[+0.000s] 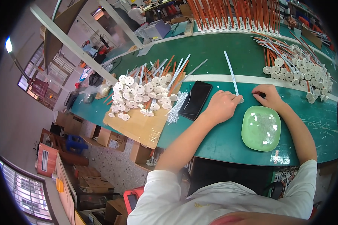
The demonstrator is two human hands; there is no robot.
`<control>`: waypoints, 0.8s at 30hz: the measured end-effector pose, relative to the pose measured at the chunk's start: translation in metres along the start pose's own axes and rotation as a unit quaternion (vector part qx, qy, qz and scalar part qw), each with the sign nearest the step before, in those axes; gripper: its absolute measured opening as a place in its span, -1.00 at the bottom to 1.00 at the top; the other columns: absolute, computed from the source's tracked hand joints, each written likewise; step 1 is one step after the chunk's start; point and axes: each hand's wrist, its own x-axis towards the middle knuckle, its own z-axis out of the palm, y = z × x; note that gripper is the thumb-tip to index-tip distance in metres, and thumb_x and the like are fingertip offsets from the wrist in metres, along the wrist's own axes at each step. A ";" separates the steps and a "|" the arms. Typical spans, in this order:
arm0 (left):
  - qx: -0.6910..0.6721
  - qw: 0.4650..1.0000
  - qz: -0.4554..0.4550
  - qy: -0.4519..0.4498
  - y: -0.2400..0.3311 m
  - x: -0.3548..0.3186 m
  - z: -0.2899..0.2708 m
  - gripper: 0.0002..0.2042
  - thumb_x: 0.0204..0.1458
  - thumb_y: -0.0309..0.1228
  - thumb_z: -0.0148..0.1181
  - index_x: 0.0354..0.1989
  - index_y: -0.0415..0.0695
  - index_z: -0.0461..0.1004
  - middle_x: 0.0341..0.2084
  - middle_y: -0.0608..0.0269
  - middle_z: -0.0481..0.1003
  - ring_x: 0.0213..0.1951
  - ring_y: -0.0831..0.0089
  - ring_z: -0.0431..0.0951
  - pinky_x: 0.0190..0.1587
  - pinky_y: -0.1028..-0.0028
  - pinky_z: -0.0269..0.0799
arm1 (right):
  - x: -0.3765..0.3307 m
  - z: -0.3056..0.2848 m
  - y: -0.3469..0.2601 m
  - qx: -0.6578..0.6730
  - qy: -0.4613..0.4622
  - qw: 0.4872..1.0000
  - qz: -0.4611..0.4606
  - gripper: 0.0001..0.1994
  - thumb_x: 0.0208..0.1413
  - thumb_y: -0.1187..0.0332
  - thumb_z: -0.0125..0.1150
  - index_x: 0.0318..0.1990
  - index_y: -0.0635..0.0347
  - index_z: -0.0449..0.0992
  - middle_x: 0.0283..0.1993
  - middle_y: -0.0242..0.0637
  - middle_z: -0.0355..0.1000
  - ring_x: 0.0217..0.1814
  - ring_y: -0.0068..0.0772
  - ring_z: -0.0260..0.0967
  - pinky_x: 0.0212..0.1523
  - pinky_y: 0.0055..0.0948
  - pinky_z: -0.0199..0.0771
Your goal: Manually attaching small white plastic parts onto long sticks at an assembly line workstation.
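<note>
Green dish [251, 140] nearest, small white bits inside, just right of left hand. Left hand [222, 107] fingers closed, pinning near end of white stick [231, 75] to green table [214, 48]. Right hand [268, 96] curled just beside, grip unclear. Judgement: keep stick flat, fingers at base end. Long axis runs away, tip leaning left. Phone [196, 99] left; disc-stick pile [146, 90] beyond.

Matt green table [214, 48], glossy plastic dish [261, 128], rough cardboard sheet [139, 127].

Black phone [195, 99], green dish [261, 128], cardboard sheet [139, 125], loose white ties [176, 107] on green table [214, 52].
</note>
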 end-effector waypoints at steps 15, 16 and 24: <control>-0.003 1.000 0.013 0.017 -0.002 0.000 0.000 -0.77 0.01 -0.52 0.18 -0.14 -0.21 0.60 -0.38 0.19 0.65 -0.32 0.22 0.65 -0.28 0.24 0.47 | -0.001 -0.001 -0.001 0.003 0.002 1.000 -0.010 -0.87 0.03 0.55 0.31 -0.23 0.31 0.61 -0.34 -0.17 0.57 -0.35 -0.34 0.55 -0.30 -0.43 0.56; 0.001 1.000 0.015 0.013 -0.002 0.000 0.000 -0.76 0.01 -0.53 0.17 -0.14 -0.21 0.60 -0.37 0.19 0.65 -0.31 0.22 0.65 -0.27 0.25 0.47 | -0.001 -0.001 -0.001 0.002 0.002 1.000 -0.008 -0.87 0.03 0.55 0.31 -0.23 0.31 0.61 -0.34 -0.17 0.56 -0.36 -0.34 0.54 -0.31 -0.43 0.55; 0.005 1.000 0.018 -0.024 -0.003 0.001 -0.006 -0.72 -0.03 -0.54 0.16 -0.11 -0.22 0.59 -0.32 0.18 0.66 -0.28 0.23 0.66 -0.28 0.24 0.49 | -0.001 -0.001 -0.001 0.009 -0.005 1.000 0.004 -0.85 0.02 0.56 0.31 -0.22 0.32 0.62 -0.32 -0.15 0.57 -0.33 -0.30 0.56 -0.28 -0.39 0.56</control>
